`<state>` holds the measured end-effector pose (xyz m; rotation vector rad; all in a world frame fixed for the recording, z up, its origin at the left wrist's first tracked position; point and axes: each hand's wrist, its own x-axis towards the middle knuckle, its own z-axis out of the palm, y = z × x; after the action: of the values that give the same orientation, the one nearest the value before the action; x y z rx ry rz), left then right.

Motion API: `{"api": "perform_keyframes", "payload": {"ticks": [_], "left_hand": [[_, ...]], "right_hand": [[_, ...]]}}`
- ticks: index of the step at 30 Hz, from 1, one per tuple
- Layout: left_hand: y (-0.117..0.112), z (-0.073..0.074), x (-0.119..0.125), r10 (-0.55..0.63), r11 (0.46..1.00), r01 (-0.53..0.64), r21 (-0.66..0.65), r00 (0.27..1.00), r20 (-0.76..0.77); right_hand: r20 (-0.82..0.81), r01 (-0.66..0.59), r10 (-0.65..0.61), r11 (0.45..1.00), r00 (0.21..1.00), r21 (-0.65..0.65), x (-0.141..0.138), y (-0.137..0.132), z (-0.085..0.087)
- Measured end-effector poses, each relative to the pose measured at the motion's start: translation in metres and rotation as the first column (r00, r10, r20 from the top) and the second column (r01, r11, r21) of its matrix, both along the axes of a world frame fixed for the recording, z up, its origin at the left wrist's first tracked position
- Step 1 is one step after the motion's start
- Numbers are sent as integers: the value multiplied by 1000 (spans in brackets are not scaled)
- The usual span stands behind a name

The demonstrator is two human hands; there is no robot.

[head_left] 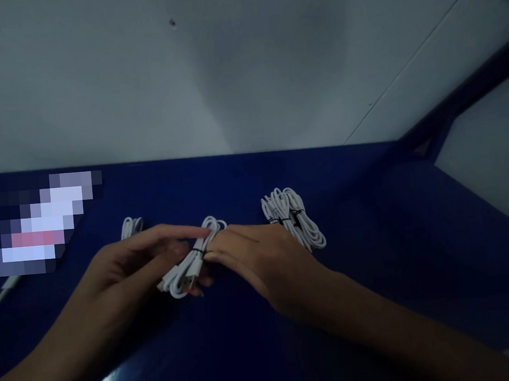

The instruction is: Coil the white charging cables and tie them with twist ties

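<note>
A coiled white USB cable [185,275] lies between my hands, with a dark tie round its middle and a metal plug showing at its near end. My left hand [141,261] holds the bundle from the left, its index finger stretched along the top and other fingers underneath. From the right, my right hand [259,252] is closed at the black tie [199,251], thumb and fingers pinched there; its fingertips are partly hidden. Just beyond my right hand sit several tied white cable bundles [292,214].
Another white cable coil [131,226] is partly hidden behind my left hand. A blurred-out bright object [48,221] lies at the left on the blue tabletop [231,345]. A pale wall [96,79] rises at the back, and a blue frame [463,98] slants at the right.
</note>
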<state>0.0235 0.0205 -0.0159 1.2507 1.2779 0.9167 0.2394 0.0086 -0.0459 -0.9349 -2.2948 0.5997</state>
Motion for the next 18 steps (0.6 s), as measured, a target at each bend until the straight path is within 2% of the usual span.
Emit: {"api": "perform_keyframes", "payload": {"ticks": [3, 7, 13, 16, 18], "left_hand": [[0, 2, 7, -23, 995, 31, 99, 997, -77], [-4, 4, 2, -23, 985, 47, 167, 990, -143], [-7, 1, -22, -48, 967, 97, 234, 977, -208], [-5, 0, -25, -33, 945, 119, 305, 961, -275], [-3, -1, -25, -16, 933, 128, 337, 948, -317]], "right_hand": [[-81, 43, -46, 998, 996, -39, 2, 3, 2], [-204, 81, -130, 970, 970, -230, 0, 3, 9], [-292, -8, -143, 888, 946, -460, -4, -2, 22], [-279, -6, -159, 860, 947, -510, -5, -3, 25], [-274, 4, -159, 872, 948, -490, -6, -3, 24]]}}
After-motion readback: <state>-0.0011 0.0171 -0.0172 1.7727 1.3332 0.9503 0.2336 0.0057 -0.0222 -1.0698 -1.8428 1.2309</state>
